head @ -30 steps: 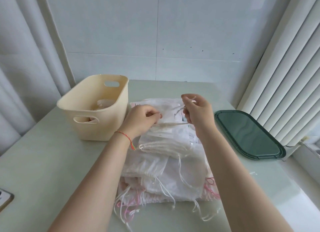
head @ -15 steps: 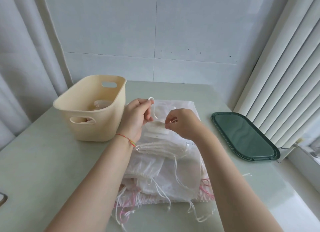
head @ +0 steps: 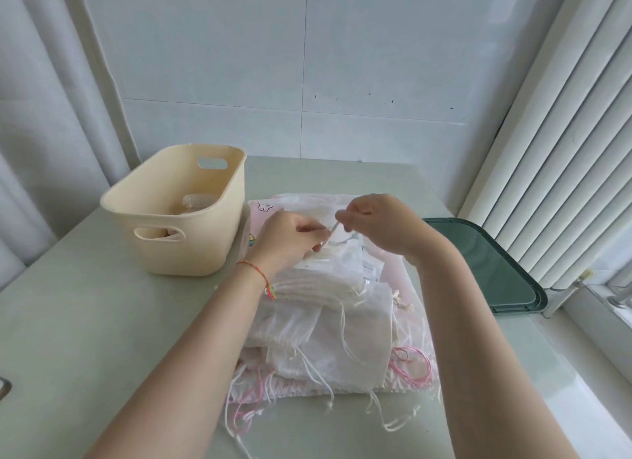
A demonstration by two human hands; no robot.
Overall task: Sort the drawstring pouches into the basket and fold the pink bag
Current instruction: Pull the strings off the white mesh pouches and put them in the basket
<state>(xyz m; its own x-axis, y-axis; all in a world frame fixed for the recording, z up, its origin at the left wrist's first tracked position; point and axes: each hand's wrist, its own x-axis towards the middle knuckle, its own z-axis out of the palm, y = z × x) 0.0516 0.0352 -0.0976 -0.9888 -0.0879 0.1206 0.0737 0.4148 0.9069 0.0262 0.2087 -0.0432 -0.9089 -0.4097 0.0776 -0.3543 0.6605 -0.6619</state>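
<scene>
Your pouches (head: 328, 325) lie stacked on the pink bag (head: 400, 280) mid-table (head: 85, 339), strings trailing toward you. Above the stack, your left hand (head: 287, 239) and right hand (head: 379, 226) both pinch one white string (head: 329, 234). Left of the stack stands the basket (head: 184, 226) — right, a green tray (head: 492, 267). Beyond: white wall (head: 307, 65), blinds (head: 554, 133).

Cream basket (head: 191, 250). Sheer white drawstring pouches (head: 328, 325) with white cords, stacked on pale pink bag (head: 260, 215) printed with small cartoon figures. Pink cords (head: 412, 364). Dark green tray (head: 492, 270). Pale green table (head: 85, 321). Red string bracelet (head: 254, 274).
</scene>
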